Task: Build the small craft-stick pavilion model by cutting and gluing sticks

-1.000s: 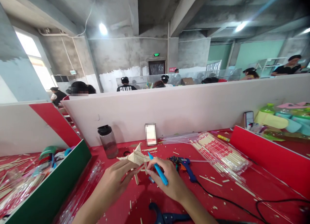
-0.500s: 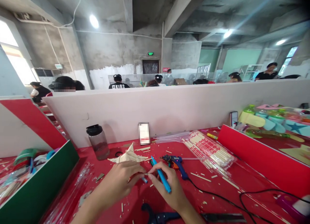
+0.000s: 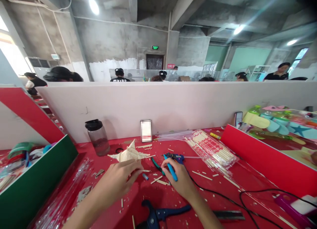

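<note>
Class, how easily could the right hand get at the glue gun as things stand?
Probably easily: the right hand, holding a blue pen, sits just in front of the glue gun, with only stick scraps between. The pen already fills its grip, though.

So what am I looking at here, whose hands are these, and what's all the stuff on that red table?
No machine here: a person wears a camera on the head, looking down at their own two hands. The left hand rests by a small model made of wooden sticks. The right hand holds a blue pen-like tool. On the red table lie a blue glue gun, blue cutters, a bundle of sticks, a dark-lidded bottle and stick scraps. Other people work beyond the white divider.
</note>
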A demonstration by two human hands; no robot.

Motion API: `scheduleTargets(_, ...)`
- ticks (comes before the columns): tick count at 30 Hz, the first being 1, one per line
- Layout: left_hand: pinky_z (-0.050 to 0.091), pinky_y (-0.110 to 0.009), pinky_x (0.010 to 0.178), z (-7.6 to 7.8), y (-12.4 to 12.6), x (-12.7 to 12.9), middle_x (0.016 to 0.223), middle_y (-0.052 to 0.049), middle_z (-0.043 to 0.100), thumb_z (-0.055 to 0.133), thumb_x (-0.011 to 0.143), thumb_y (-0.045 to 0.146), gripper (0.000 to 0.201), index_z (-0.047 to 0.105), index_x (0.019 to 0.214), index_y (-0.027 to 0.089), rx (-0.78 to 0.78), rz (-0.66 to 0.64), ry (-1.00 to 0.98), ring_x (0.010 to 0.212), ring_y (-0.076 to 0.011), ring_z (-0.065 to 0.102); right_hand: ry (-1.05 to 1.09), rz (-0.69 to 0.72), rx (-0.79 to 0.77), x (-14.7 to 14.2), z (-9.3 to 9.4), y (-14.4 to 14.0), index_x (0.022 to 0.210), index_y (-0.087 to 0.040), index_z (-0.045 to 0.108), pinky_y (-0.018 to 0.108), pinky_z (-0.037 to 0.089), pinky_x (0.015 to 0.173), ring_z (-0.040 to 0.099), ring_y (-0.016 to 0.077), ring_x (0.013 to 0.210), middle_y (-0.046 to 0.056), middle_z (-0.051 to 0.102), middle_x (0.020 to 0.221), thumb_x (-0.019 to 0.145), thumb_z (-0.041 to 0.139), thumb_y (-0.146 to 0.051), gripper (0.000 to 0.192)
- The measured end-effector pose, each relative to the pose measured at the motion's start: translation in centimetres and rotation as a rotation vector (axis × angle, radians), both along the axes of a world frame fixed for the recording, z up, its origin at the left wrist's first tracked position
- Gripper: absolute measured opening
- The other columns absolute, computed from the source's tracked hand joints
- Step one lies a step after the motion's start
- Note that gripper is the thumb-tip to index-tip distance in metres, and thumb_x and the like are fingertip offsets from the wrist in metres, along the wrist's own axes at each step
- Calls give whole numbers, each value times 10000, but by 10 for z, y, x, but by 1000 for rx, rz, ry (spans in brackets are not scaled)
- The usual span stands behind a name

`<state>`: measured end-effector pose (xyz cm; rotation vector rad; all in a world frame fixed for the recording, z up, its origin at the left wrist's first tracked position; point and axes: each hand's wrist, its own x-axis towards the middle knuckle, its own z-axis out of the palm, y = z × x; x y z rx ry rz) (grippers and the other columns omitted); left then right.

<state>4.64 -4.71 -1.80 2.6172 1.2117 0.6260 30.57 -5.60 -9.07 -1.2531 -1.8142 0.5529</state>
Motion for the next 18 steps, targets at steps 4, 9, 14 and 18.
scheduleTargets(4, 479, -255, 649, 1, 2, -9, 970, -9, 764, 502, 1007, 321, 224, 717, 1038, 267, 19, 20, -10, 766, -177, 705, -286, -5, -8, -27, -19, -5, 1035, -231, 650, 278, 436, 780, 660, 222, 922, 44, 710, 968, 921, 573, -146, 162)
scheduleTargets(9, 494, -248, 675, 4, 5, -15, 981, -4, 761, 493, 1007, 303, 230, 712, 1067, 271, 50, 4, -55, 773, -160, 711, -499, -68, -43, -59, -24, -6, 1035, -241, 653, 272, 401, 714, 666, 239, 916, 39, 719, 939, 896, 668, -167, 158)
scheduleTargets(14, 493, -243, 695, 6, 5, -17, 969, 7, 759, 512, 999, 283, 208, 712, 1058, 279, 40, -2, -72, 794, -157, 709, -622, -119, -59, -77, -18, 3, 1060, -238, 663, 270, 378, 686, 687, 233, 886, 46, 747, 938, 903, 669, -124, 194)
scheduleTargets(18, 482, -247, 684, 5, 6, -16, 966, 16, 754, 519, 998, 283, 199, 708, 1062, 288, 26, 1, -82, 770, -152, 693, -662, -121, -73, -80, -19, 3, 1004, -236, 670, 266, 354, 645, 703, 216, 837, 47, 751, 887, 938, 533, -45, 244)
